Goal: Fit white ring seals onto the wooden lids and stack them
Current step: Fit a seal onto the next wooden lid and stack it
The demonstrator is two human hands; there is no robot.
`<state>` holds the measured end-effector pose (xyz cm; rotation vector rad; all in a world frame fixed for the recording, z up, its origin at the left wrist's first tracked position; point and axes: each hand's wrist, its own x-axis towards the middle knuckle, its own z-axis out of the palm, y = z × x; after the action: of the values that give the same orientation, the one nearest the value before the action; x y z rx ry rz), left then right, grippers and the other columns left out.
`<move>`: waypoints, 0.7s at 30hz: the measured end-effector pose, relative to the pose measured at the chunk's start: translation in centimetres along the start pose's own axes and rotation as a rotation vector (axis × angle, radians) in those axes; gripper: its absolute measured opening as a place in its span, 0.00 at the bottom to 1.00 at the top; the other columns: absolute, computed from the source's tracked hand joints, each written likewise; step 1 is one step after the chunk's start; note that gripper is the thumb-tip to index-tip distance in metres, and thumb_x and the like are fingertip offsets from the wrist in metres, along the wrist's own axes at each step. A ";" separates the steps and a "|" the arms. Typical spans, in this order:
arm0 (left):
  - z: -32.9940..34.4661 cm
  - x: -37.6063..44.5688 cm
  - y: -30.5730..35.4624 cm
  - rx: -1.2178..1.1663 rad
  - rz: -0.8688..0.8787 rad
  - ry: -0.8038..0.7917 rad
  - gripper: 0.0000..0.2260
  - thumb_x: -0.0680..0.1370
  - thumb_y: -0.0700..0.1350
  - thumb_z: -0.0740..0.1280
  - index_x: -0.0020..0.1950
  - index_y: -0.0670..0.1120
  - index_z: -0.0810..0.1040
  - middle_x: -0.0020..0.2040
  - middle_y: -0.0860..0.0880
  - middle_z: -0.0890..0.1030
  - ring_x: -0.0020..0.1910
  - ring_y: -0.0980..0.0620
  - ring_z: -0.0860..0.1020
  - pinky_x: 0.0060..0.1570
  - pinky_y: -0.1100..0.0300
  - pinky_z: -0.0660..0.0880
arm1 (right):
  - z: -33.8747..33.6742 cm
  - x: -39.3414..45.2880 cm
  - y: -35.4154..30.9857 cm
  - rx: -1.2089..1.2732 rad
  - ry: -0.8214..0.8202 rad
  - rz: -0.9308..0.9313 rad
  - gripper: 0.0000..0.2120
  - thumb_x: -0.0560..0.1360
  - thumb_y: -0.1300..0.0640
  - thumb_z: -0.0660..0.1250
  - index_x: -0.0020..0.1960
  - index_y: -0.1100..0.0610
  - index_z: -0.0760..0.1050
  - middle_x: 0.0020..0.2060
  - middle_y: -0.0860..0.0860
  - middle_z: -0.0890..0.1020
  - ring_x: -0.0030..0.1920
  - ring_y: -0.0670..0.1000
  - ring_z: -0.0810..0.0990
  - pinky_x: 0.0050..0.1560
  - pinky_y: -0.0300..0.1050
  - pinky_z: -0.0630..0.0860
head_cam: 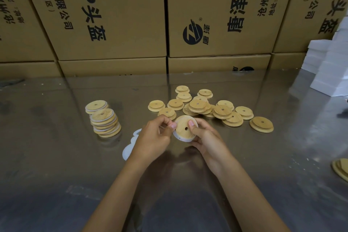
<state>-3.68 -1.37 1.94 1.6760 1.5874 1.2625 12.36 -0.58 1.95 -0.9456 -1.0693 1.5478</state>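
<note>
Both hands at frame centre, left hand (154, 135) pinching the white ring seal (176, 133) w/ thumb+forefinger, right hand (204, 137) gripping the round wooden lid w/ centre hole (185, 125); risk: seal half-seated, could pop off if stretched unevenly.

left hand (154, 135), right hand (204, 137), fingers pinched

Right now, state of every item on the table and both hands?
Held lid: tilted, white ring seal partly on its rim.
Left hand: fingers pinching the seal.
Right hand: gripping the lid.
Sealed lids: stacked, leaning.
Loose lids: scattered, without seals.
Spare seals: flat on the table.
</note>
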 end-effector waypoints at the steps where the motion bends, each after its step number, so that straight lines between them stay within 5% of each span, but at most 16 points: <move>1: 0.0 -0.1 0.1 0.006 0.019 -0.009 0.09 0.79 0.49 0.67 0.39 0.51 0.76 0.33 0.57 0.80 0.37 0.48 0.78 0.36 0.57 0.70 | 0.0 0.0 0.0 0.003 -0.002 0.003 0.11 0.81 0.58 0.63 0.61 0.60 0.78 0.50 0.54 0.84 0.49 0.50 0.82 0.46 0.40 0.77; 7: -0.3 -0.2 0.0 0.049 0.110 -0.032 0.08 0.80 0.48 0.65 0.41 0.51 0.74 0.34 0.58 0.79 0.39 0.51 0.78 0.40 0.57 0.72 | 0.1 0.0 -0.1 0.002 -0.012 0.011 0.11 0.81 0.58 0.64 0.61 0.59 0.78 0.48 0.53 0.84 0.47 0.48 0.82 0.50 0.41 0.77; 13: 0.0 -0.4 0.0 0.168 0.117 -0.055 0.09 0.80 0.52 0.63 0.41 0.52 0.73 0.35 0.49 0.79 0.35 0.51 0.75 0.41 0.49 0.73 | 0.0 0.1 0.1 0.051 0.005 0.024 0.11 0.81 0.58 0.64 0.61 0.60 0.78 0.51 0.57 0.84 0.51 0.51 0.82 0.54 0.46 0.76; 21: 0.5 -1.0 0.4 0.254 0.181 -0.011 0.07 0.81 0.46 0.60 0.43 0.51 0.69 0.33 0.51 0.76 0.34 0.53 0.72 0.36 0.55 0.69 | -0.4 0.4 0.1 0.067 0.014 0.059 0.08 0.79 0.60 0.66 0.57 0.60 0.78 0.48 0.56 0.85 0.49 0.53 0.83 0.54 0.50 0.76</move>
<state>-2.92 -2.30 1.72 2.0193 1.6777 1.1724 12.60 -0.10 1.74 -0.9487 -0.9817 1.6133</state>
